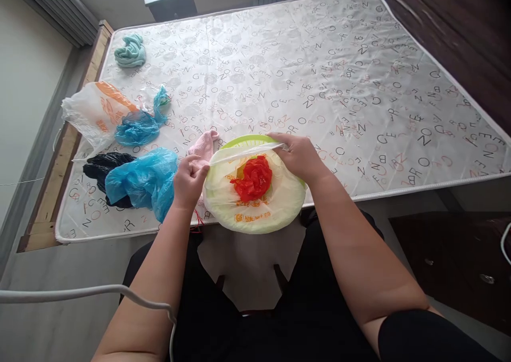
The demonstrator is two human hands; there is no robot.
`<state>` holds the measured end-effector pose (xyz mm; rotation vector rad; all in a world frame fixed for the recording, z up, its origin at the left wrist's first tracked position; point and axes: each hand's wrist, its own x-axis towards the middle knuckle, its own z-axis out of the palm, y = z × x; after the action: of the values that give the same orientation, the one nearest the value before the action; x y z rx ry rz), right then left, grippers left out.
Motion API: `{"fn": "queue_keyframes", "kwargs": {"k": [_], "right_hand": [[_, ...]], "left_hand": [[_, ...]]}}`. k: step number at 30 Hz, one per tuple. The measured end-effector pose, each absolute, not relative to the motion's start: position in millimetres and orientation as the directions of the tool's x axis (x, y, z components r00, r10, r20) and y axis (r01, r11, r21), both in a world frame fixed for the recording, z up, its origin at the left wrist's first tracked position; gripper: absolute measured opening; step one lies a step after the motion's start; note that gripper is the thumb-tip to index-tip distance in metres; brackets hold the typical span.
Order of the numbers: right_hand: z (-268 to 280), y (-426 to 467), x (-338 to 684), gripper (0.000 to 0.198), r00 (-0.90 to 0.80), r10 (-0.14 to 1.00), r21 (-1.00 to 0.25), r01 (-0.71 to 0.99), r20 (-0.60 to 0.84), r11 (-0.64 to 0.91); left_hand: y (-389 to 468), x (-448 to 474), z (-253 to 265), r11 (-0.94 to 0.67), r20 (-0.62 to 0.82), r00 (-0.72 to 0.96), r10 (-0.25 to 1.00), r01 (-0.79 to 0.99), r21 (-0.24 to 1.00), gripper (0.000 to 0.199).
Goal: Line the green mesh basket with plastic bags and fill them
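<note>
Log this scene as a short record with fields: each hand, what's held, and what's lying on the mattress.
Left hand: gripping the pale bag at the container's left edge
Right hand: holding the same bag's edge near the upper right rim
Container: round green container, with the pale bag spread over it
Centre: crumpled red plastic
Beside left hand: pink cloth
Mattress, left side: large blue bag overlapping black bag; small blue bag beside orange-printed white bag
Far left corner: teal cloth
</note>
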<state>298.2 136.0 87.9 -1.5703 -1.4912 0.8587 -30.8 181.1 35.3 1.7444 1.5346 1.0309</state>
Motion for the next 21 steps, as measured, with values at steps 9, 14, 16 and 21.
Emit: {"fn": "queue_keyframes", "kwargs": {"k": [9, 14, 16, 21], "right_hand": [[60.2, 148.9, 314.9, 0.046, 0.378, 0.922, -0.903, 0.419, 0.08, -0.093], [52.1, 153.4, 313.4, 0.045, 0.42, 0.906, -0.919, 0.375, 0.047, -0.126], [48.0, 155.0, 310.6, 0.047, 0.444, 0.896, -0.924, 0.342, -0.002, -0.172], [40.9, 158.3, 302.4, 0.048, 0.486, 0.87, -0.901, 0.332, -0.088, -0.277]], "left_hand": [[192.2, -39.6, 29.2, 0.404, -0.418, 0.274, 0.866, 0.106, 0.908, 0.05], [195.9, -31.0, 27.3, 0.224, -0.218, 0.054, 0.974, -0.172, 0.959, 0.054], [202.7, -35.5, 28.3, -0.09, 0.031, -0.262, 0.965, -0.218, 0.972, 0.056], [205.8, -44.7, 31.9, -0.194, 0.138, -0.369, 0.919, -0.119, 0.974, 0.043]]}}
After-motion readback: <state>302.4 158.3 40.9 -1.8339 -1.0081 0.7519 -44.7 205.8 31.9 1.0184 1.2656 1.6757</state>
